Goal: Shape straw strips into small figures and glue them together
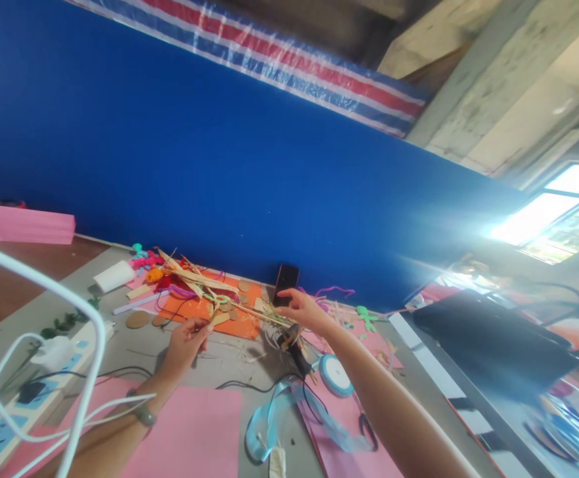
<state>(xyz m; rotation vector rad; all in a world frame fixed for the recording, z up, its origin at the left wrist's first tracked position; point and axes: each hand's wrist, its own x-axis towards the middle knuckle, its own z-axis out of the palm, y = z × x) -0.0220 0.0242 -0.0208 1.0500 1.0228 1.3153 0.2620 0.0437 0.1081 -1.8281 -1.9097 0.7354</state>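
My left hand (188,337) is closed in a pinch on the near end of a thin pale strip (240,312) that runs across the table towards my right hand. My right hand (300,307) reaches forward, fingers curled near the far end of that strip, just below a dark phone (286,283) propped against the blue wall. Whether it grips the strip is unclear. A black glue gun (293,345) lies just under my right wrist. An orange sheet (204,307) with straw-like strips, cardboard discs and coloured pipe cleaners lies beyond my hands.
A blue ribbon spool (335,376) with loose ribbon (269,415) sits near my right forearm. Pink sheets (194,431) cover the near table. A power strip (0,435) and white cable (87,372) lie left. A white roll (114,275) lies at back left, a black tray (493,345) right.
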